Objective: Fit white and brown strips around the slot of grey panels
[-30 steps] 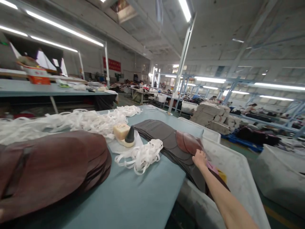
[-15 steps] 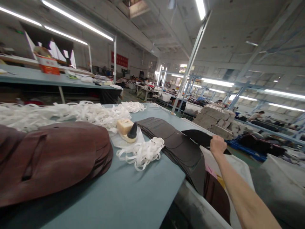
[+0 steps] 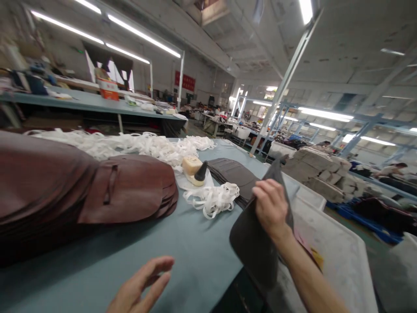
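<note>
My right hand (image 3: 271, 208) grips a dark grey sheet (image 3: 252, 243) by its upper part, and the sheet hangs over the table's right edge. Low in the view, my left hand (image 3: 146, 282) is above the blue-green table (image 3: 192, 248), fingers apart, holding nothing. A fanned stack of grey pieces (image 3: 233, 174) lies behind the held sheet. Stacked brown pieces (image 3: 130, 187) cover the left part of the table. Between the stacks are a small bundle of white strips (image 3: 215, 200), a yellowish block (image 3: 191, 165) and a black cone (image 3: 201, 171).
A long heap of white strips (image 3: 140, 145) runs along the table's back. At the right stands a white bin (image 3: 342, 243) holding pink and yellow items. Beyond it are stacked grey bundles (image 3: 312, 169). Another table (image 3: 87, 102) stands behind at the left.
My right hand has brought a dark sheet from beside the bin in toward the table's edge, where it now hangs. My left hand has come into view. The view has turned left.
</note>
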### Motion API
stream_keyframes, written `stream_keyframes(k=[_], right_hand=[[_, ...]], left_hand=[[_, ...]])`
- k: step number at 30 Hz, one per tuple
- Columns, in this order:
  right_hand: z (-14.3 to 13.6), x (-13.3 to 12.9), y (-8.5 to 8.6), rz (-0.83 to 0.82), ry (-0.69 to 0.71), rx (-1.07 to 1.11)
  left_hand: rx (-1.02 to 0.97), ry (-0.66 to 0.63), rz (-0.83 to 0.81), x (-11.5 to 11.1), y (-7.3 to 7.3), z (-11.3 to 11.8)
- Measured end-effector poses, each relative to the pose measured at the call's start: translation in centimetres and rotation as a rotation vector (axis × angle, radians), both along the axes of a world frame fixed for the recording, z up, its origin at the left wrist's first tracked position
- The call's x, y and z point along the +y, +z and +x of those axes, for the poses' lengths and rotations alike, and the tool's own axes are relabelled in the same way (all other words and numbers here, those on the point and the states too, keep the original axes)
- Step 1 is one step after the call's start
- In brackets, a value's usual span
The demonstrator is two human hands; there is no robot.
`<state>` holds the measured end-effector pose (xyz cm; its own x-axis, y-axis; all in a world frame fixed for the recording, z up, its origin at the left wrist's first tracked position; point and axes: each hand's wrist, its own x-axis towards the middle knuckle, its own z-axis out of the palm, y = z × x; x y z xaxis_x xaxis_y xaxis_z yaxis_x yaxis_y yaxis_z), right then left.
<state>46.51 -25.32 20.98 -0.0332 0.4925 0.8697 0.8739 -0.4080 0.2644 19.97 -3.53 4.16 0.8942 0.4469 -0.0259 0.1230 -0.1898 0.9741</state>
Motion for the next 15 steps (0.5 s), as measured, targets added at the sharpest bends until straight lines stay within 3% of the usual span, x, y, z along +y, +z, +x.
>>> stream_keyframes(k=[2,5,9,12,15], right_hand=[[-5.8,4.2,-3.5,-0.104,0.22,0.119],[-13.5,7.4,-8.0,-0.237,0.503,0.321],[-18.6,6.6,-13.5,-0.332,0.425,0.59],[-19.9,5.0,-18.2,-0.339,0.321,0.517],[-21.1,4.3,-21.5,-0.389,0.31,0.42]], left_hand=[[-0.096,-0.025,-0.297,-1.1,1.1,0.7],[-0.177,0.103,-0.58,-1.3,1.7,0.1],[-0.095,0.297,-0.788,-0.8,1.0,-3.2],[-0.087,0.4,-0.94,-1.2,0.7,-4.6],[-0.129,0.445,-0.969,-1.6,0.7,-4.0]])
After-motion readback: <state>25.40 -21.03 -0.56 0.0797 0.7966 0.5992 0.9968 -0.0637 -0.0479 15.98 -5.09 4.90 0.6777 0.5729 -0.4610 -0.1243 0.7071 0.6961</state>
